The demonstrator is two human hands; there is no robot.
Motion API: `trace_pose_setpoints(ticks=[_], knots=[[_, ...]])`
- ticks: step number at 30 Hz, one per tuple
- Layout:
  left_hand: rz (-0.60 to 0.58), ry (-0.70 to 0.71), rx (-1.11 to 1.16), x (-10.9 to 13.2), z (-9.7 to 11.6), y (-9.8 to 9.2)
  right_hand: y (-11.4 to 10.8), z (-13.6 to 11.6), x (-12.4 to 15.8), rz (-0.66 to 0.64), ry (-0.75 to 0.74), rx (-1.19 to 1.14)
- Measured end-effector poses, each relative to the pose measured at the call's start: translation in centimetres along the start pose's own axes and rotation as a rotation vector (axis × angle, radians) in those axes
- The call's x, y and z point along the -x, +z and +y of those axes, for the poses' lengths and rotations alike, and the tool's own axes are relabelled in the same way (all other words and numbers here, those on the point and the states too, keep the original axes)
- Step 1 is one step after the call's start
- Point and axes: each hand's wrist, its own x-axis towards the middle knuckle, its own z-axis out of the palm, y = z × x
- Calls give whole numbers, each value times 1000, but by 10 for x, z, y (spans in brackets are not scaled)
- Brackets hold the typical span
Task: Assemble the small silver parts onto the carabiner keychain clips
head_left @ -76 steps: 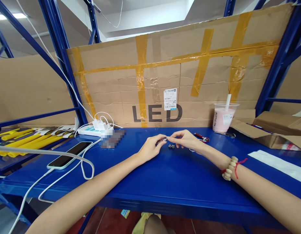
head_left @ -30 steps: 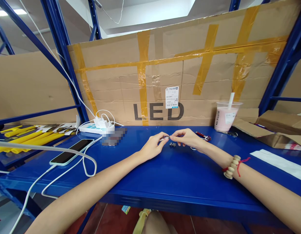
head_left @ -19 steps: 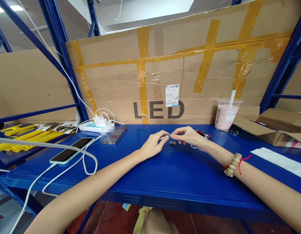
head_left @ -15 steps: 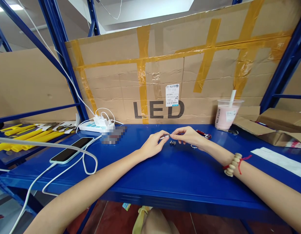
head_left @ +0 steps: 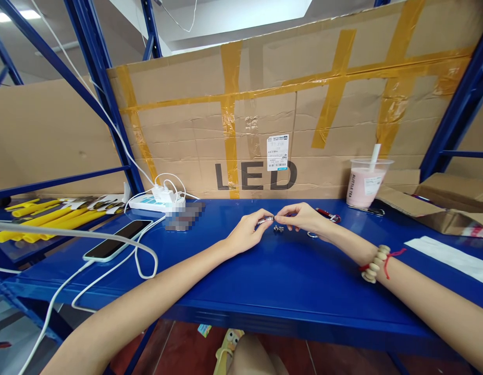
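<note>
At the blue metal tabletop (head_left: 233, 291): a small, slim silvery metal piece (head_left: 265, 220) held crosswise between the hands, nearer the left.
Left hand (head_left: 246, 232): pinching it.
Right hand (head_left: 299, 216): fingertips pinched at its right end (on it or something tinier, I can't tell).

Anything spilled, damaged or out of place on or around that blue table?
No spill shows. The cardboard panel behind the table looks worn: creased and patched with crooked tape. White cables trail loosely beside the phone. Small metal pieces lie loose near the right hand.
</note>
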Motion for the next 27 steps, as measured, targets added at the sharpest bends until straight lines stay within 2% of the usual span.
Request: trace_pose_setpoints(ticks=[4, 8, 12, 18, 23, 27], knots=[[-4, -6, -10, 0, -1, 1, 0, 0, 0, 11, -4, 12], [5, 45, 20, 0, -2, 1, 1, -3, 2, 30, 3, 20], [48, 51, -3, -2, -4, 1, 4, -5, 2, 103, 0, 39], [84, -36, -59, -3, -7, 3, 9, -3, 1, 296, -270, 98], [97, -77, -60, -4, -8, 1, 8, -5, 1, 323, -462, 180], [77, -87, -64, -3, -9, 1, 9, -4, 1, 316, -513, 218]])
